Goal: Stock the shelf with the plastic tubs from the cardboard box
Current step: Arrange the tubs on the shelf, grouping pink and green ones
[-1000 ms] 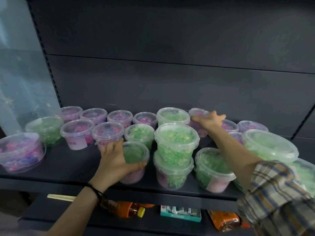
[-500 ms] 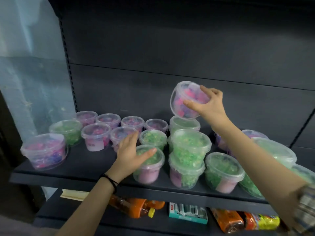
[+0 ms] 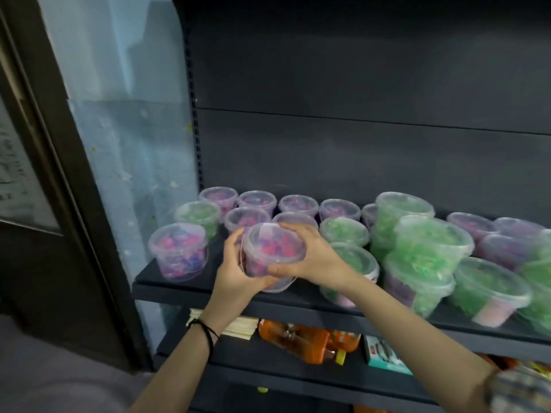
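Head view: both hands curl round a pink-filled tub point(image 3: 272, 251), the left hand point(image 3: 238, 274) under its base and the right hand point(image 3: 313, 257) along its lid side, over the front edge of the shelf point(image 3: 179, 289) (resting or not, I cannot tell). Left of that tub stands a larger pink tub point(image 3: 179, 251). Right of it a green tub point(image 3: 357, 260) is partly hidden by the right wrist. Below it lie orange bottles point(image 3: 298, 338). Standing tubs number at least ten pink and seven green, and the right end is blurred.

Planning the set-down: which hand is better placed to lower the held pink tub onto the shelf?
Likely right hand: it grips the pink tub at the rim; left hand cups the base and must clear first.
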Motion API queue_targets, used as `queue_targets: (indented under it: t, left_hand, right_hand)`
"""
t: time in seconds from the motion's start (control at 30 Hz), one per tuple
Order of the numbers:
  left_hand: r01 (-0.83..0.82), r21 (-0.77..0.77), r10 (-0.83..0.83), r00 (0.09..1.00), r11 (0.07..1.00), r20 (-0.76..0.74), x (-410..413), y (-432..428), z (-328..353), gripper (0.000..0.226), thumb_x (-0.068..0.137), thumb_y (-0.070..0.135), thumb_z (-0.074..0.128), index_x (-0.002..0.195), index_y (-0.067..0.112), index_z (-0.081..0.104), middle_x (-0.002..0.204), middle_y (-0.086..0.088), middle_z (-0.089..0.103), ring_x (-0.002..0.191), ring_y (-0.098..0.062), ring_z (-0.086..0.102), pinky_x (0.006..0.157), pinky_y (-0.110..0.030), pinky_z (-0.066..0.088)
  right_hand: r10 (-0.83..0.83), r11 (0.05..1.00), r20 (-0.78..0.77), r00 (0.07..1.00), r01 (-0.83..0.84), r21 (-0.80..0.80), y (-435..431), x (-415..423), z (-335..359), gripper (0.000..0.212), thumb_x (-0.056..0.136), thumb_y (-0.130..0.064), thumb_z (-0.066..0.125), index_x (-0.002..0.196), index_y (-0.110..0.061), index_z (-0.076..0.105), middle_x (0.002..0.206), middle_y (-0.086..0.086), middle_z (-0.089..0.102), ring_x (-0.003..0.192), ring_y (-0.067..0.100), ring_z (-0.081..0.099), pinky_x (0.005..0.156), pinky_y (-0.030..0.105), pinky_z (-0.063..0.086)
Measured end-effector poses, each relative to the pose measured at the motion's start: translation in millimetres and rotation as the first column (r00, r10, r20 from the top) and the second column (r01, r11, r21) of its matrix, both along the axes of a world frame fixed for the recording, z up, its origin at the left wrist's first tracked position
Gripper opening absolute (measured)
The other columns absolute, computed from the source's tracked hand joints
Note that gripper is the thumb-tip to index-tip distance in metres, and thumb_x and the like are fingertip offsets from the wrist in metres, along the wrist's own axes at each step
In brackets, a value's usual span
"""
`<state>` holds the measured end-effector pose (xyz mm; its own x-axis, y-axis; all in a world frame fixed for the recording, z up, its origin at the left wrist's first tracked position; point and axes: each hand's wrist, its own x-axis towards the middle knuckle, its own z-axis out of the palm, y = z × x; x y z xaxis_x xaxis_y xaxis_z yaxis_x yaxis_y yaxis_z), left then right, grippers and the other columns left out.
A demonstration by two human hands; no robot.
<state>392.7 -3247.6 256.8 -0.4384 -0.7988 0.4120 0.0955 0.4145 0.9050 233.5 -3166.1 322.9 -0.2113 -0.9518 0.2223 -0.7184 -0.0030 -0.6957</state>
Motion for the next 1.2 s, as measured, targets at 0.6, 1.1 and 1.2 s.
queue_targets:
  t: [0.6,1.1,1.2]
  left_hand:
    - [-0.127,-0.079,0.137,0.979,0.989,0.151,20.7,-9.6,-39.3,0.054,0.087,0.028,0.067,0.136,0.026,0.042,0.132,0.005,0.041,0.125,-0.008,0.036,0.104,-0.024,0.029]
    - [0.009,-0.392,0.097,0.963,0.92,0.252,8.2,-39.7,-21.8,0.048,0.069,0.058,0.067,0.104,0.027,0.056,0.137,0.023,0.035,0.134,-0.01,0.028,0.108,-0.036,0.023]
    - [0.145,-0.318,-0.062,0.964,0.937,0.258,3.6,-43.8,-18.2,0.042,0.07,0.056,0.072,0.095,0.027,0.053,0.134,0.027,0.043,0.134,-0.003,0.034,0.11,-0.034,0.031]
  right_hand:
    - [-0.067,0.994,-0.395,0.916,0.094,0.05,-11.0,-7.0,-18.5,0.048,0.079,-0.007,0.06,0.127,-0.011,0.062,0.126,0.009,0.062,0.124,0.025,0.048,0.096,0.006,0.021]
    - [0.185,0.979,-0.298,0.936,-0.148,0.14,-11.3,-20.8,-9.8,0.044,0.085,-0.039,0.07,0.126,-0.026,0.062,0.137,-0.007,0.055,0.128,0.005,0.044,0.107,0.021,0.032]
    - [0.156,0.985,-0.32,0.935,-0.125,0.115,-4.1,-29.2,-11.2,0.04,0.086,-0.037,0.069,0.123,-0.024,0.064,0.134,-0.006,0.057,0.127,0.008,0.045,0.108,0.025,0.034]
